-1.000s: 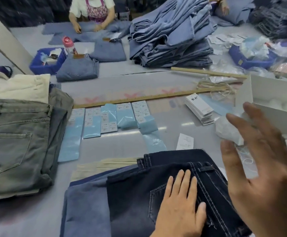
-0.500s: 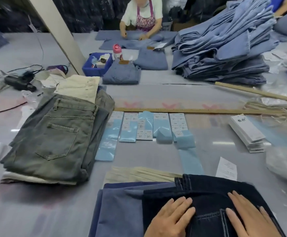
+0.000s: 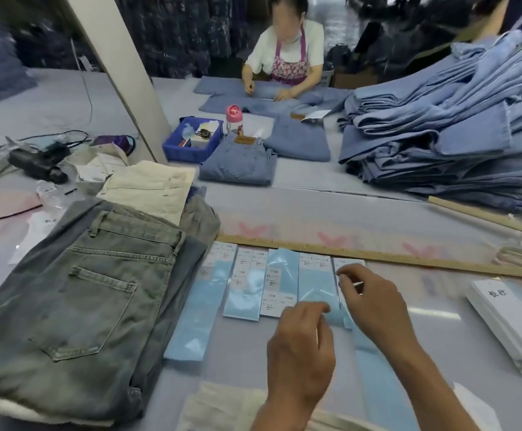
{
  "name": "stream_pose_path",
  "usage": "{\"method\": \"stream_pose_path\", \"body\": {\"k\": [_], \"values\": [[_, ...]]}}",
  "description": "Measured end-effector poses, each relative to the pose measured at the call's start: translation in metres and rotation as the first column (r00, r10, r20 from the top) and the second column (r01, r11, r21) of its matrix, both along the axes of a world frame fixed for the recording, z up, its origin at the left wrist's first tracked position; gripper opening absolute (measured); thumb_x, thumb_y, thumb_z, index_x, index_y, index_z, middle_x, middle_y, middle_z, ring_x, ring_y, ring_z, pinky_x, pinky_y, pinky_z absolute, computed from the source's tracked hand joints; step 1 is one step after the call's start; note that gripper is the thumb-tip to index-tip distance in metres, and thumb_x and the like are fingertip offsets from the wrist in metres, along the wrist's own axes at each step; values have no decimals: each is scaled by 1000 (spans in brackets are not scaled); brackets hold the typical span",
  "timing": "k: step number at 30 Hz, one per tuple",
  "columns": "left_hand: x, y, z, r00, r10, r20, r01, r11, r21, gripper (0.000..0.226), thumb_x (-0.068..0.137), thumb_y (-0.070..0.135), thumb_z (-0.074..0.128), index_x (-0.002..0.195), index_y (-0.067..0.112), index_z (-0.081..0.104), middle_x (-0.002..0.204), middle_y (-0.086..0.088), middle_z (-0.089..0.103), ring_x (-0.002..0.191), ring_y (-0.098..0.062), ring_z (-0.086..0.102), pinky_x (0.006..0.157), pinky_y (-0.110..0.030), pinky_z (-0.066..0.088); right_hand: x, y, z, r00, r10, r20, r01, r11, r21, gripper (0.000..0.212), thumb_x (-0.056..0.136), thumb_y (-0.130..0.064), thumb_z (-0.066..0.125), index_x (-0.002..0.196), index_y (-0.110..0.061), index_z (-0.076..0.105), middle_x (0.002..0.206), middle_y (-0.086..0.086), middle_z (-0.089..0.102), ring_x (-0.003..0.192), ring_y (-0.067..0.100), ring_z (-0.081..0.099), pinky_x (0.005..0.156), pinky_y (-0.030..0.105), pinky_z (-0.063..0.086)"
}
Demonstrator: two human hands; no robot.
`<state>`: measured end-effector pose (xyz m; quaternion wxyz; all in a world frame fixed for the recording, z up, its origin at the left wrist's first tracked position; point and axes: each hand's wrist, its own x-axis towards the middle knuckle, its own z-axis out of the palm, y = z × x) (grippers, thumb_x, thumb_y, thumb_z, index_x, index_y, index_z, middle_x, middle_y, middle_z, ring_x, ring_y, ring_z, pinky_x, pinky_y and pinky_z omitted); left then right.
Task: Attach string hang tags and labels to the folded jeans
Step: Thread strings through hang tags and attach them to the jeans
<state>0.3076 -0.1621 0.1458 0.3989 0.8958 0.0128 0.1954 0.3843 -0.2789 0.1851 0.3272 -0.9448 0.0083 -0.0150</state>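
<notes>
Both hands have left the dark jeans I was flattening half a second ago and gone forward to the label strips; view has tipped up too, so the dark pair is now out of frame. My right hand [image 3: 374, 303] sits over the rightmost label sheet [image 3: 349, 264], thumb and forefinger pinched at its upper edge, looks like I'm peeling a white sticker off, though what's between the fingertips is too small to confirm. My left hand [image 3: 300, 346] is curled, fingertips on the lower end of the blue backing strip [image 3: 314, 287], probably pinning it down; can't tell if it actually grips it. Row of blue label strips [image 3: 244, 287] lies just below the wooden ruler [image 3: 409, 259], beside the folded grey-green jeans [image 3: 76, 306] stacked on my left. White hang tags [image 3: 511, 318] stacked at right, untouched. A cream folded garment [image 3: 231, 409] shows at the bottom edge. Meaning: smoothing is done, I'm on the label-pick step; the label must next go back to the jeans near me. Risk: sticker curling on itself or the backing lifting. Another worker [image 3: 287, 54] across the table handles light blue jeans [image 3: 237, 163].
</notes>
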Motion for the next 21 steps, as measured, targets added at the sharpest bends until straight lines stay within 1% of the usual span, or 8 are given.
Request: {"method": "stream_pose_path", "body": {"k": [3, 6, 8, 11, 14, 17, 19, 21], "values": [[85, -2, -9, 988, 47, -147, -53, 998, -38, 28, 105, 25, 45, 127, 28, 63, 124, 12, 65, 115, -6, 56, 94, -24, 49, 29, 25, -66, 974, -163, -154, 189, 968, 166, 19, 100, -18, 55, 112, -23, 69, 112, -3, 73, 94, 16, 65, 82, 31, 49], [134, -3, -39, 967, -12, -256, 16, 1000, 15, 33, 106, 33, 41, 135, 37, 56, 135, 17, 58, 124, -4, 49, 101, -25, 44, 24, 30, -119, 940, -312, -141, 341, 894, 292, 24, 93, -8, 64, 89, -31, 69, 104, 7, 75, 86, 22, 64, 83, 34, 50], [161, -1, -65, 973, -11, -229, 17, 1000, 26, 34, 105, 36, 42, 138, 39, 53, 140, 20, 54, 127, -3, 47, 104, -24, 40, 40, 32, -138, 937, -348, 4, 331, 894, 301, 38, 86, 2, 68, 75, -35, 66, 86, 4, 75, 70, 13, 60, 72, 17, 47], [177, -2, -100, 980, -27, -197, 46, 995, 94, 33, 103, 32, 47, 133, 41, 58, 138, 24, 53, 128, 2, 48, 104, -21, 39, 63, 40, -136, 826, -453, 336, 359, 882, 305, 32, 82, 3, 60, 71, -25, 70, 67, -9, 65, 62, 10, 56, 65, 4, 41], [184, -3, -119, 971, -209, -115, 231, 943, 237, 28, 74, 28, 61, 95, 28, 80, 104, 11, 76, 96, -8, 74, 80, -22, 52, 77, 40, -152, 825, -350, 443, 252, 930, 266, 27, 74, -1, 60, 73, -25, 70, 73, -15, 64, 70, 5, 57, 68, 13, 46], [181, 6, -143, 959, -196, -207, 280, 780, 560, 45, 72, 39, 43, 86, 26, 83, 102, 10, 78, 93, -9, 76, 98, -31, 35, 79, 40, -177, 900, -332, 284, 251, 925, 287, 46, 66, 15, 75, 69, -29, 66, 70, -16, 60, 76, 1, 58, 63, 12, 48], [177, 13, -151, 952, -198, -236, 304, 716, 628, 49, 82, 44, 37, 92, 29, 83, 111, 12, 76, 98, -8, 74, 107, -31, 19, 82, 37, -179, 917, -265, 299, 213, 957, 196, 50, 49, 19, 84, 67, -24, 68, 65, -14, 55, 66, 7, 61, 52, 13, 50], [174, 16, -158, 946, -224, -236, 324, 711, 623, 52, 92, 42, 34, 92, 28, 84, 112, 11, 76, 97, -11, 75, 111, -31, 12, 87, 36, -180, 906, -213, 365, 197, 977, 81, 36, 48, 13, 82, 65, -17, 71, 62, -5, 62, 59, 13, 64, 54, 13, 51]]}}
